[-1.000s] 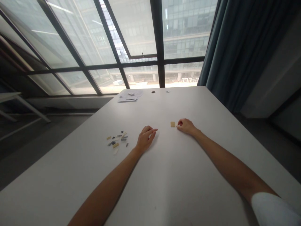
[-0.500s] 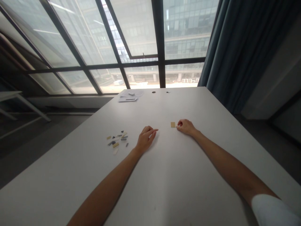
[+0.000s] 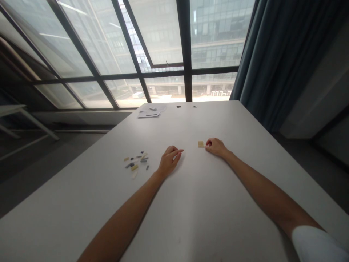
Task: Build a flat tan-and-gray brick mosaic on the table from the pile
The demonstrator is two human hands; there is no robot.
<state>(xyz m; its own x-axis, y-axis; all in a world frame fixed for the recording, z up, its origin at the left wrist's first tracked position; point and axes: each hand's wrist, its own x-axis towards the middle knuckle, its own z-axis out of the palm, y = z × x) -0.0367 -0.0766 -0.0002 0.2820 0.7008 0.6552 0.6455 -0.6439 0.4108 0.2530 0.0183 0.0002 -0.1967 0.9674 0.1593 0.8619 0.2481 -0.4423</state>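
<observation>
My left hand [image 3: 169,160] rests on the white table, index finger stretched to the right and thumb apart, with nothing in it. To its left lies a loose scatter of small building bricks, among them a tan brick [image 3: 134,167], a grey brick [image 3: 143,161] and a white piece [image 3: 135,175]. A square tan studded plate [image 3: 201,144] lies flat, right of my left fingertips. Beside its right edge, my right hand [image 3: 215,146] is closed in a pinch. Something small and pale shows at those fingertips, too small to name.
Papers [image 3: 148,114] with a dark pen-like thing on them lie at the table's far left corner. Two small dark round spots, one a cable hole [image 3: 178,106], sit near the far edge. Windows rise behind the table [image 3: 218,203]; a blue curtain [image 3: 261,65] hangs at right.
</observation>
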